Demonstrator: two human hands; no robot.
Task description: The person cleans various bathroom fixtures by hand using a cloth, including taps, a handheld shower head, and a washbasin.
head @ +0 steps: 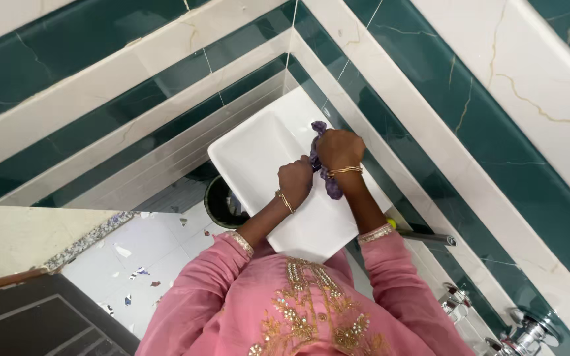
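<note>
**Mia:** What is that purple thing?

**Tom:** It is a purple cloth (324,173). It is bunched up, over the right side of the white sink (252,158). One end sticks up above the right hand (340,149), and the other end hangs down past the wrist.

**Mia:** Who holds it?

**Tom:** The person does, with both hands. The right hand's grip is pressed shut around the top of the cloth. The left hand (295,181) is a closed fist just beside it, and it seems to be squeezing the cloth too. The fingers are tucked under, so that part is hard to see.

**Mia:** Why hold it over the sink?

**Tom:** Most likely so any water falls into the bowl and not on the floor. Two fists close together are good for squeezing or twisting a rag.

**Mia:** What else is there?

**Tom:** Gold bangles (345,171) sit on the right wrist, touching the cloth. The person wears pink sleeves (199,290) with shiny trim. The sink sits in a corner of the tiled wall (430,86), which has green and cream stripes. A dark bin (222,204) stands on the speckled floor (140,250), partly under the sink. Near the right arm a metal rod with a yellow tip (423,237) sticks out. Shiny taps (529,333) are on the wall, well apart from the hands.
</note>
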